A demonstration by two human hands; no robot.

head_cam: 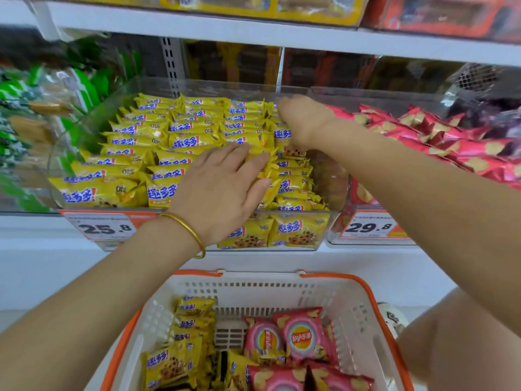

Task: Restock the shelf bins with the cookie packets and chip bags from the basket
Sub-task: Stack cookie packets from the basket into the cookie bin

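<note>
While the left hand [222, 187] lies flat, fingers straight, on the yellow foil cookie packets [135, 165] in the clear plastic bin [220, 83], the right hand [301, 122] digs in just beyond, fingers hidden, so grip's unclear. Bin's crammed; a hard shove could pop packets over its front.

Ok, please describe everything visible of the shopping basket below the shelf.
The basket looks like white plastic, with slotted walls and an orange rim. It sits upright below the shelf bins, its near end cut off by the frame. Yellow cookie packets lie piled at its left, pink-red chip bags at its right, bare slotted floor between them. The left hand and right hand are up at the bins, not touching it.
</note>
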